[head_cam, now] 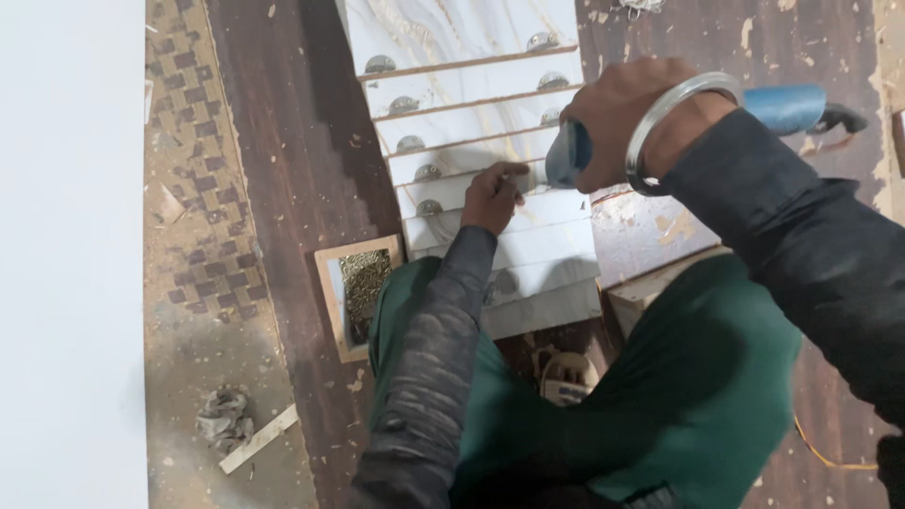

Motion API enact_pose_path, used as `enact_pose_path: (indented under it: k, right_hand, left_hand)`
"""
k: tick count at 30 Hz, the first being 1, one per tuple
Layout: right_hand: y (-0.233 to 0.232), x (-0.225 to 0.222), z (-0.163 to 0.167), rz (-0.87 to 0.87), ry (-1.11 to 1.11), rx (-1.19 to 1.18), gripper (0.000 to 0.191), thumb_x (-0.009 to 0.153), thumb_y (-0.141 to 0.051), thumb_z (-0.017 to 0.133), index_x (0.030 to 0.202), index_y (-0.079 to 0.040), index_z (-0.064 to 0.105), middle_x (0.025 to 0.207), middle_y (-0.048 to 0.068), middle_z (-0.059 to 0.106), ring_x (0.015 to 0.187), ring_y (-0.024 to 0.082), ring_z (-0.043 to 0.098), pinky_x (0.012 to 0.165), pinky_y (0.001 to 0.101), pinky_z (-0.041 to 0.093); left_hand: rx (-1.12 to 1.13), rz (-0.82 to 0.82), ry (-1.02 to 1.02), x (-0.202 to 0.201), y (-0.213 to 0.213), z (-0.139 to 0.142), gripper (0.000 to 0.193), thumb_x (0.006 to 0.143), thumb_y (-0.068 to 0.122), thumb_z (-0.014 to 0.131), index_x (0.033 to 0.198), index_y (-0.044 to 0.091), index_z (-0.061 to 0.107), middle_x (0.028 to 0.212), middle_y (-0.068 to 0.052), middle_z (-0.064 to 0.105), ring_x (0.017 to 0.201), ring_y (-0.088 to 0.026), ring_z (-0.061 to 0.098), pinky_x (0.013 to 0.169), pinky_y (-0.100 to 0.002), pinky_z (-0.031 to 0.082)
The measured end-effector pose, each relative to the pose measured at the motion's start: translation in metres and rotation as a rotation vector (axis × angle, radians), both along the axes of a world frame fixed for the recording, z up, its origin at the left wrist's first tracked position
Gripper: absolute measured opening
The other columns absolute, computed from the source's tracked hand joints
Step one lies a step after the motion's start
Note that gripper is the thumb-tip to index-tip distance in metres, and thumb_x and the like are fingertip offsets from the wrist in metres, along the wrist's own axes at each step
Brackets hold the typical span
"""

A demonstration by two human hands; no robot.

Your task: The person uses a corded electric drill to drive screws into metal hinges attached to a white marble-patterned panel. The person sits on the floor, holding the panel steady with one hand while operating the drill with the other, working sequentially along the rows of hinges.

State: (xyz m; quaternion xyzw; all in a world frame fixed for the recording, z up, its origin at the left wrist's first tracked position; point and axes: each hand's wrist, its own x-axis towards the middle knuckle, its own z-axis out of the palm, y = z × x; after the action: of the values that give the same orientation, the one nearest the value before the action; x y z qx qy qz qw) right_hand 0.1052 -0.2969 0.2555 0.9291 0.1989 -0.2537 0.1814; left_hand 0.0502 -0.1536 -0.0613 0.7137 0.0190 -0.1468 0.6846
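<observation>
Head view: left hand point(492, 196) fingers pinch something small on marbled panels point(471, 123); right hand point(617, 123) fingers closed around blue power tool point(782, 106).

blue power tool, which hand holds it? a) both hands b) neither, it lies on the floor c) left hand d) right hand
d: the right hand, wearing a silver metal bangle, wraps the blue power tool, while the left hand rests on the white marbled stepped panels.

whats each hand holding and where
Right hand grips a blue power tool around its body. Left hand pinches something small against the marbled panels; too small to tell.
</observation>
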Motion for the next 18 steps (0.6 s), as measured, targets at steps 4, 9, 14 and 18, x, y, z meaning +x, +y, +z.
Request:
enact_pose_path:
  k: [4, 9, 14, 18]
  right_hand:
    - [0.012, -0.007, 0.006, 0.001, -0.004, 0.010, 0.067, 0.063, -0.051, 0.094, 0.124, -0.029, 0.075, 0.101, 0.010, 0.078, 0.090, 0.033, 0.077, 0.079, 0.0472, 0.063]
    - [0.033, -0.027, 0.007, 0.059, -0.047, -0.076, 0.054, 0.066, -0.047, 0.092, 0.115, -0.031, 0.079, 0.095, 0.007, 0.079, 0.086, 0.030, 0.077, 0.076, 0.0453, 0.063]
    - [0.045, -0.044, 0.001, 0.100, -0.123, -0.103, 0.053, 0.064, -0.055, 0.092, 0.110, -0.029, 0.081, 0.095, 0.007, 0.080, 0.087, 0.029, 0.078, 0.075, 0.0431, 0.063]
    - [0.026, -0.060, 0.002, 0.048, -0.142, -0.069, 0.053, 0.074, -0.063, 0.086, 0.114, -0.029, 0.079, 0.091, 0.007, 0.079, 0.077, 0.026, 0.077, 0.072, 0.0429, 0.062]
  left_hand:
    - [-0.402, -0.018, 0.219, 0.008, 0.004, -0.022, 0.029, 0.104, 0.002, 0.047, 0.123, -0.003, 0.069, 0.094, -0.014, 0.072, 0.072, -0.018, 0.066, 0.064, -0.034, 0.055]
    - [-0.688, -0.009, 0.326, 0.002, 0.014, -0.016, 0.026, 0.105, 0.006, 0.045, 0.124, -0.005, 0.059, 0.106, -0.018, 0.074, 0.089, -0.025, 0.078, 0.084, -0.039, 0.068]
    - [-0.555, 0.008, 0.294, -0.033, 0.039, 0.037, 0.030, 0.106, 0.013, 0.048, 0.120, -0.009, 0.064, 0.094, -0.019, 0.075, 0.079, -0.025, 0.078, 0.074, -0.037, 0.068]
    - [-0.297, -0.014, 0.312, -0.062, 0.065, 0.069, 0.037, 0.111, 0.022, 0.048, 0.117, -0.010, 0.067, 0.083, -0.018, 0.070, 0.060, -0.019, 0.066, 0.054, -0.034, 0.056]
